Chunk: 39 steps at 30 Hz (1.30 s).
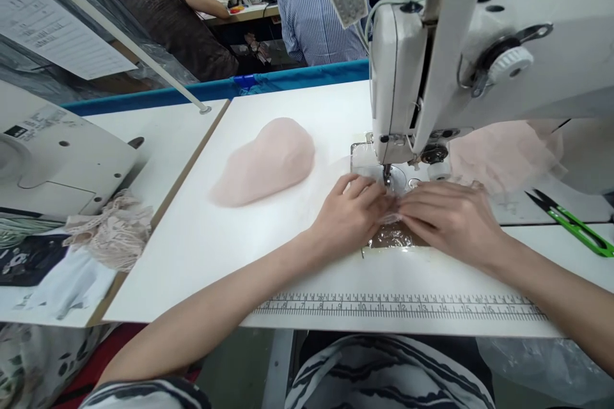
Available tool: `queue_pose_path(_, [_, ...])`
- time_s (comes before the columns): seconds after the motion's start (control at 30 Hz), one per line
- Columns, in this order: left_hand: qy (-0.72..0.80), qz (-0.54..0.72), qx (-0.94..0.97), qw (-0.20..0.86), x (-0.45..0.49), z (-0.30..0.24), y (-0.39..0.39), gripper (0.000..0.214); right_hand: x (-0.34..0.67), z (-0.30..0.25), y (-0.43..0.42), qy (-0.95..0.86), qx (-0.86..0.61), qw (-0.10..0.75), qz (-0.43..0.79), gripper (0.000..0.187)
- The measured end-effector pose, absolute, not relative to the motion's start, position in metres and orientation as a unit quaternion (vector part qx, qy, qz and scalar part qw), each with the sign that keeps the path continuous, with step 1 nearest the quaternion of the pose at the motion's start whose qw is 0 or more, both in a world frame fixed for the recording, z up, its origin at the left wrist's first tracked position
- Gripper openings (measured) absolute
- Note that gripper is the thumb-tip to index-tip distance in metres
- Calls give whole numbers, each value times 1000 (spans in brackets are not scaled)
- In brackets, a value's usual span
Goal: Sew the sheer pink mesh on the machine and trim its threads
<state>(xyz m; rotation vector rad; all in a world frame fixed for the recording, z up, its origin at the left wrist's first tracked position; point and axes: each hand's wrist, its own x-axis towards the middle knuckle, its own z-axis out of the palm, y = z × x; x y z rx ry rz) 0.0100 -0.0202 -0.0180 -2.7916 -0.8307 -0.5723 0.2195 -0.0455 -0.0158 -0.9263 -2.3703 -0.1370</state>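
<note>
Both my hands meet just in front of the presser foot (386,174) of a white sewing machine (537,57). My left hand (354,209) has its fingers pinched together at the left of the needle area. From the right, my right hand (448,218) pinches toward the same spot. A thin, sheer whitish piece of fabric (392,218) shows between the fingertips; its full shape is hidden by the hands. Left of my hands, a pale pink sheer fabric piece (271,163) lies on the white table (192,255).
More pink sheer fabric (508,156) lies under the machine arm. Green thread snips (573,220) rest at the right. A printed ruler (403,307) runs along the front edge. At left are a second machine (62,147) and a yarn bundle (118,230). Two people sit beyond the blue cloth edge (307,75).
</note>
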Motion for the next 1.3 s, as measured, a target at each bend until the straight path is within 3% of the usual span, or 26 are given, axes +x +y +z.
queue_pose_path(0.13, [-243, -179, -942, 146, 3, -21, -32, 27, 217, -15, -50, -904, -313, 270, -108, 21])
queue_pose_path(1.03, [-258, -183, -942, 109, 2, -24, -34, 29, 218, -19, -48, -908, -311, 266, -86, 12])
queue_pose_path(1.3, [-273, -189, -938, 102, 2, -25, -27, 31, 219, -21, -42, -902, -323, 250, -137, 11])
